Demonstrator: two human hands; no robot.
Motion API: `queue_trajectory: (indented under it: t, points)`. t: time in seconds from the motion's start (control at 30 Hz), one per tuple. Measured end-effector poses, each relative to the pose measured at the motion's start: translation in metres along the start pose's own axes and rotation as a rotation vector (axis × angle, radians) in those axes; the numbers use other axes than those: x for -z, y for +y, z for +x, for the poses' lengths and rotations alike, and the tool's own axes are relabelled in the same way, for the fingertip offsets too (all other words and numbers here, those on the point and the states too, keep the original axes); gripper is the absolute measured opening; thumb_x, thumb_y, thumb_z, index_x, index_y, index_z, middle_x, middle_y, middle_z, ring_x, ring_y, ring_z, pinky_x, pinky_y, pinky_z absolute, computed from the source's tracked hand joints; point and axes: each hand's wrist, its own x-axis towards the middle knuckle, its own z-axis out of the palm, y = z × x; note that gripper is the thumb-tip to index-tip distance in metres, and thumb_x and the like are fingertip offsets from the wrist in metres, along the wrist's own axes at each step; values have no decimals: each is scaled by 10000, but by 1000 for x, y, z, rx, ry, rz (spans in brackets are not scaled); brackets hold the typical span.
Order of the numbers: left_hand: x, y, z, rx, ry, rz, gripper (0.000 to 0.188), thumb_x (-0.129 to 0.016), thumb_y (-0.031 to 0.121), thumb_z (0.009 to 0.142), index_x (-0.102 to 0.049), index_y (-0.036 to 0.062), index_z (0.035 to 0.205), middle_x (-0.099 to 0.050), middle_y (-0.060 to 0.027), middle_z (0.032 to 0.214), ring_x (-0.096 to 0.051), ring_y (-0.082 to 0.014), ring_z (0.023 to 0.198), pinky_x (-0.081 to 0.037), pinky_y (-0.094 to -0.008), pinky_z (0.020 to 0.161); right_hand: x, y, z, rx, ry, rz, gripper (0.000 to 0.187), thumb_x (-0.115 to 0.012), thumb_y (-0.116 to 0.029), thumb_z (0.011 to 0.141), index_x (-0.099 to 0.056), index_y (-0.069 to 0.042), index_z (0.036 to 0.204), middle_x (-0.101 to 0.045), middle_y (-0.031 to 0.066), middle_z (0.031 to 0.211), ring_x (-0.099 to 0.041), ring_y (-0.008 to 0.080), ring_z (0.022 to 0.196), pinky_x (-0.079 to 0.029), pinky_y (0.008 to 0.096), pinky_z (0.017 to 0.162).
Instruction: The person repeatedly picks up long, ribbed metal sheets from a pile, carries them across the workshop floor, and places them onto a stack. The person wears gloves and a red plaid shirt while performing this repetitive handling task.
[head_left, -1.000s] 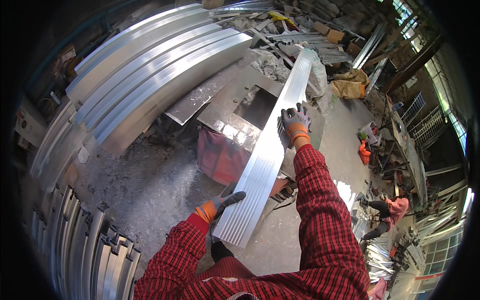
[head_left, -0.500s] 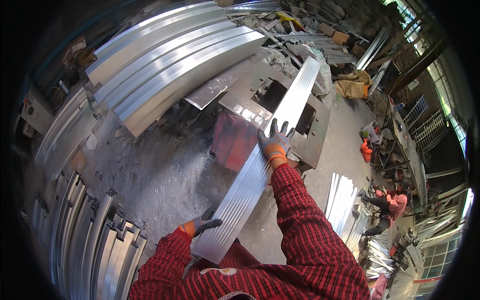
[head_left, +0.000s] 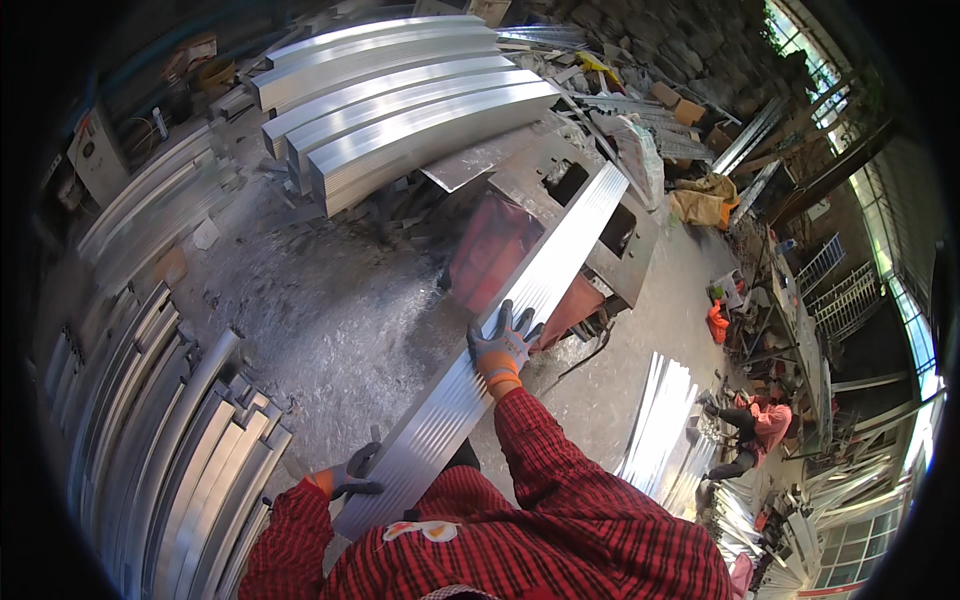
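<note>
A long, ribbed silver metal profile (head_left: 440,410) slants from my body to the far right. Its far end rests on a steel work table (head_left: 655,235) with square openings. My left hand (head_left: 352,475), in a grey glove with an orange cuff, is closed around the profile's left edge near its close end. Further along, my right hand (head_left: 503,350), gloved alike, lies on the profile's top with fingers spread. A dark red cloth or panel (head_left: 487,250) hangs at the table's left side, partly behind the profile.
Large stacked metal profiles (head_left: 400,125) lie at the far left. Upright profile ends (head_left: 210,440) crowd the near left. Bright strips (head_left: 660,410) lie on the floor at right, near a person in red (head_left: 768,420). Scrap and a tan sack (head_left: 703,200) are behind the table.
The profile has slid toward me and left, so less of it lies over the table. Both hands have come nearer with it. The whole view has shifted slightly.
</note>
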Motion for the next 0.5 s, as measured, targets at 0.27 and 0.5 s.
queue_trajectory:
  t: [0.27, 0.5]
  points:
    - [10, -41, -37, -83, 52, -226, 935, -696, 452, 901, -173, 81, 1582, -425, -125, 1515, -376, -252, 1411, -282, -392, 1169, -13, 43, -22, 237, 311, 611, 894, -770, -454, 751, -391, -134, 1494, -367, 264, 1512, -263, 407, 1451, -185, 488, 1204]
    - [-10, 91, -2, 110, 24, -226, 891, -544, 556, 976, -91, 122, 1608, -464, -89, 1512, -401, -136, 1386, -266, -341, 1172, -32, 90, 36, 213, 104, 1507, 941, -794, -269, 806, -257, -61, 1550, -386, 145, 1493, -413, 281, 1344, -346, 381, 1130]
